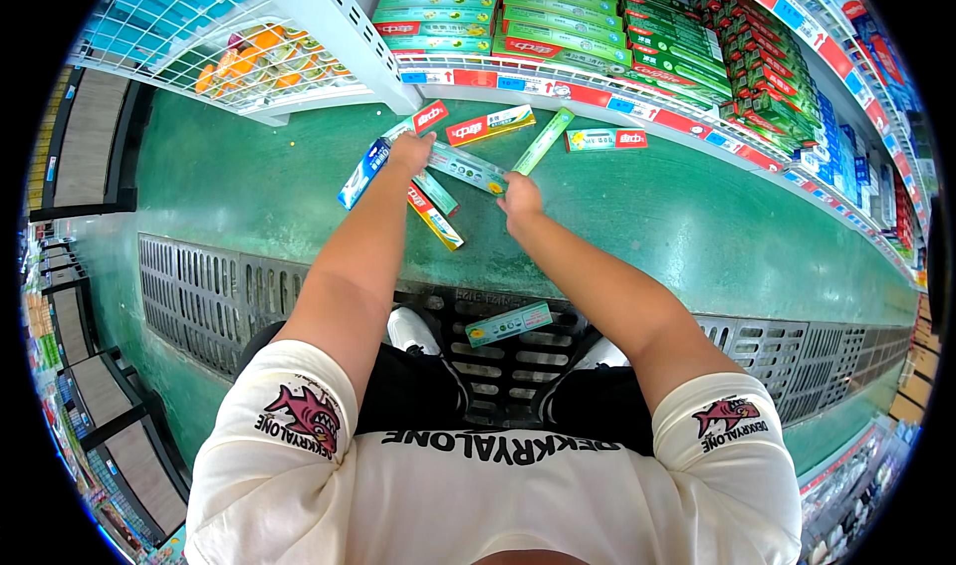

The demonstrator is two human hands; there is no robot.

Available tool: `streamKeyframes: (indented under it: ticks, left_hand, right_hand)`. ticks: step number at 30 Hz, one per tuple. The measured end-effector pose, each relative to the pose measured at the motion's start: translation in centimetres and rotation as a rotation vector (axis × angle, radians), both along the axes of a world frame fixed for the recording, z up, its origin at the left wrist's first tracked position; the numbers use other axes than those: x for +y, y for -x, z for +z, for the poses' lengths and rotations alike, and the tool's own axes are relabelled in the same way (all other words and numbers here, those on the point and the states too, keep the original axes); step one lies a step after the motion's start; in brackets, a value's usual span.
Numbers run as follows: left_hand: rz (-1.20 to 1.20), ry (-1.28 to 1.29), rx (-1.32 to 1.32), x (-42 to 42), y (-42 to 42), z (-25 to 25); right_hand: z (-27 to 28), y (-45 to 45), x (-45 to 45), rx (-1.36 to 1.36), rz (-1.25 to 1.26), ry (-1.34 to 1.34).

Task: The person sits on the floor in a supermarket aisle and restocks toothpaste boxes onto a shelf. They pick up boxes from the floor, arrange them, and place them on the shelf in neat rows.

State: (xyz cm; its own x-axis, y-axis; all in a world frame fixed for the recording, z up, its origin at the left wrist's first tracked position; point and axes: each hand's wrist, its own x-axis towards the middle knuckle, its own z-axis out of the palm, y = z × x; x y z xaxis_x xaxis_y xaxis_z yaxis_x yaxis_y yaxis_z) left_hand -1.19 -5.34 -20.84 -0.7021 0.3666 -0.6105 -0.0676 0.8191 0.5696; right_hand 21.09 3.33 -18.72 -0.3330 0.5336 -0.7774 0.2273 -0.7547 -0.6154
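A pale green toothpaste box (467,166) is held just above the green floor between my two hands. My right hand (522,200) grips its right end. At its left end, my left hand (410,153) has its fingers closed, partly covering a red-and-green toothpaste box (428,117) behind. A blue-and-white box (364,174) lies beside my left wrist. Below the held box are a teal box (435,193) and a red, white and gold box (436,218). Further off lie another red-and-gold box (491,124), a slim green box (544,141) and a green box with a red end (606,139).
Another teal box (508,324) rests on the metal drain grate (478,378) between my shoes. A shelf edge with price tags (515,83) runs ahead, loaded with stacked toothpaste boxes (560,27). A white wire rack (246,65) stands at the upper left.
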Motion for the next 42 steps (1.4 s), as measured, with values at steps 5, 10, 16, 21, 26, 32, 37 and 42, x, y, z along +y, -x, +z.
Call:
streamKeyframes:
  ticks: [5, 10, 16, 21, 26, 32, 37, 42]
  left_hand:
    - [0.207, -0.265, -0.227, 0.2, 1.4, 1.9]
    - [0.098, -0.419, -0.381, 1.3, 1.8, 6.2]
    - [-0.121, -0.433, -0.452, 1.9, 2.9, 10.0]
    - [-0.230, -0.611, -0.505, 2.5, 3.0, 12.6]
    - [-0.342, -0.799, -0.558, 2.4, 2.2, 14.3]
    - [-0.268, -0.879, -0.601, 2.0, 2.6, 14.7]
    - [-0.217, -0.916, -0.568, 1.8, 2.9, 14.5]
    - [-0.177, -0.983, -0.440, 2.2, 2.7, 13.9]
  right_hand:
    - [-1.0, 0.8, 0.8, 0.173, -0.164, -0.075]
    - [-2.4, 1.6, 2.2, 0.267, -0.317, -0.041]
    - [-0.6, 1.8, 3.5, 0.323, -0.356, -0.033]
    - [1.0, 2.0, 4.5, 0.381, -0.382, 0.003]
    - [1.9, 2.2, 5.5, 0.395, -0.405, -0.015]
    - [3.3, 2.8, 6.4, 0.448, -0.373, -0.016]
    - [4.9, 3.4, 6.8, 0.519, -0.295, -0.185]
    - [7.3, 4.3, 7.3, 0.501, -0.333, -0.399]
